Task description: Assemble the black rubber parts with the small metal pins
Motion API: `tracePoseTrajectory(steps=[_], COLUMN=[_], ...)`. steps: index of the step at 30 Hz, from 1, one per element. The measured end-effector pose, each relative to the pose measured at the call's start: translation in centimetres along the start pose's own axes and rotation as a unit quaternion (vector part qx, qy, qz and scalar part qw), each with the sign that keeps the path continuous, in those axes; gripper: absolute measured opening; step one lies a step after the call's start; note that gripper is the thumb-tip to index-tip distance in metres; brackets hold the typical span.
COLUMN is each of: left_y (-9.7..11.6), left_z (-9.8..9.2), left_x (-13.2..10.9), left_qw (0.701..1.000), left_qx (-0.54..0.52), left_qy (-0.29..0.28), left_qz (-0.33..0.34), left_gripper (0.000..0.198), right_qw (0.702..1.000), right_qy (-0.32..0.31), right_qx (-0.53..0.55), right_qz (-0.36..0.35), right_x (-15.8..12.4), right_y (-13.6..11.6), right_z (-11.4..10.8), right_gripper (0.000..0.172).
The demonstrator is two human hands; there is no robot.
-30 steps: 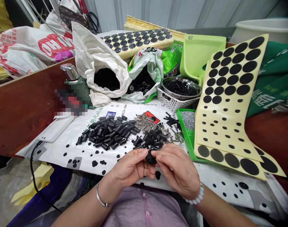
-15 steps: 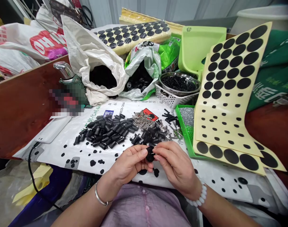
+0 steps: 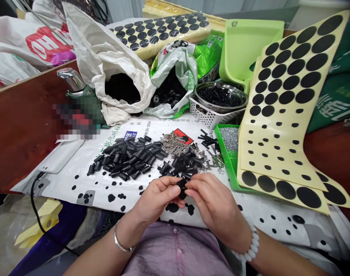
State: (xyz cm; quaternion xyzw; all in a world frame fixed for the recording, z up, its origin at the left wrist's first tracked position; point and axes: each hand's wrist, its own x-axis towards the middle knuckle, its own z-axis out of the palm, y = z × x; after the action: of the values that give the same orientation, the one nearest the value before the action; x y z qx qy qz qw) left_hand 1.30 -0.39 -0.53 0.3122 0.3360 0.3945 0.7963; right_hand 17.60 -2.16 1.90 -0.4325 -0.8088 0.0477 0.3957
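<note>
Remaining pinched between fingers of the left hand [image 3: 157, 200] and right hand [image 3: 216, 203], the small black part [image 3: 181, 188] is barely shifted; handling seems unfinished.

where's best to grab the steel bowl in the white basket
Probably take the bowl by its near rim, from above and in front: the rim stands above the basket, while a bag crowds its left, the scoop its back, the sheet its right.
</note>
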Motion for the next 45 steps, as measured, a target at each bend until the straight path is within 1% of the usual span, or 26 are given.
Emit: tracePoseTrajectory(steps=[3, 8, 11, 13, 17, 20, 23, 25, 27, 28, 30, 32, 33, 34, 36, 38, 40, 42, 45], left_y=[0.3, 0.3, -0.1, -0.4, -0.6, -0.3, 0.5, 1.1, 1.6, 1.8, 2.1, 2.3, 2.3, 2.3, 2.0, 1.5, 1.0, 0.6, 0.3], left_z=[0.1, -0.2, -0.6, -1.0, -1.5, -1.6, -1.6, -1.5, -1.4, -1.4, -1.2, -1.0, -1.0, -1.0, -0.9, -0.9, -0.8, -0.8, -0.9], left_x=[-0.2, -0.3, -0.3, -0.3, -0.3, -0.5, -1.0, -1.5, -1.9, -2.1, -2.3, -2.4, -2.4, -2.4, -2.4, -2.3, -2.2, -2.0, -1.8], left_qw=[1.000, 1.000, 1.000, 0.999, 0.999, 0.997, 0.993, 0.986, 0.967, 0.948, 0.895, 0.846, 0.831, 0.823, 0.812, 0.796, 0.771, 0.746, 0.720], left_qx=[-0.006, -0.007, -0.014, -0.006, 0.023, 0.049, 0.085, 0.142, 0.243, 0.306, 0.431, 0.513, 0.534, 0.544, 0.553, 0.568, 0.592, 0.614, 0.629], left_qy=[-0.005, 0.001, -0.024, -0.037, -0.024, -0.015, -0.047, -0.061, -0.048, -0.038, -0.027, -0.030, -0.036, -0.039, -0.039, -0.037, -0.034, -0.034, -0.033], left_qz=[0.006, 0.015, 0.012, 0.021, 0.041, 0.057, 0.061, 0.056, 0.064, 0.076, 0.109, 0.140, 0.150, 0.161, 0.181, 0.206, 0.231, 0.255, 0.291], left_gripper=[0.034, 0.035, 0.034, 0.034, 0.031, 0.029, 0.030, 0.031, 0.029, 0.026, 0.022, 0.022, 0.022, 0.023, 0.022, 0.022, 0.022, 0.022, 0.020], right_qw=[1.000, 1.000, 1.000, 0.998, 0.991, 0.991, 0.990, 0.989, 0.988, 0.988, 0.989, 0.989, 0.989, 0.989, 0.985, 0.975, 0.965, 0.964, 0.971], right_qy=[0.000, -0.012, -0.020, -0.038, -0.079, -0.085, -0.078, -0.077, -0.080, -0.081, -0.080, -0.077, -0.075, -0.074, -0.077, -0.100, -0.125, -0.135, -0.129], right_qx=[-0.022, -0.013, 0.004, 0.034, 0.084, 0.093, 0.113, 0.125, 0.130, 0.129, 0.126, 0.123, 0.123, 0.126, 0.143, 0.159, 0.158, 0.143, 0.126], right_qz=[-0.008, 0.006, 0.012, 0.030, 0.065, 0.055, 0.039, 0.034, 0.030, 0.028, 0.020, 0.015, 0.016, 0.022, 0.061, 0.122, 0.168, 0.178, 0.158], right_x=[0.0, 0.2, 0.5, 0.7, 0.9, 0.9, 0.8, 0.7, 0.6, 0.6, 0.5, 0.3, 0.2, 0.0, -0.3, -0.7, -0.9, -1.1, -1.2], right_y=[-0.5, -0.7, -0.7, -0.7, -0.6, -0.3, 0.0, 0.2, 0.3, 0.3, 0.2, 0.2, 0.1, 0.1, -0.1, -0.3, -0.4, -0.4, -0.2], right_z=[-0.2, -0.1, 0.3, 0.5, 0.8, 0.8, 0.6, 0.4, 0.4, 0.4, 0.4, 0.5, 0.4, 0.4, 0.2, 0.1, 0.1, 0.1, 0.1], right_gripper=[0.012, 0.012, 0.014, 0.015, 0.016, 0.014, 0.011, 0.012, 0.013, 0.013, 0.013, 0.013, 0.012, 0.011, 0.008, 0.018, 0.030, 0.029, 0.022])
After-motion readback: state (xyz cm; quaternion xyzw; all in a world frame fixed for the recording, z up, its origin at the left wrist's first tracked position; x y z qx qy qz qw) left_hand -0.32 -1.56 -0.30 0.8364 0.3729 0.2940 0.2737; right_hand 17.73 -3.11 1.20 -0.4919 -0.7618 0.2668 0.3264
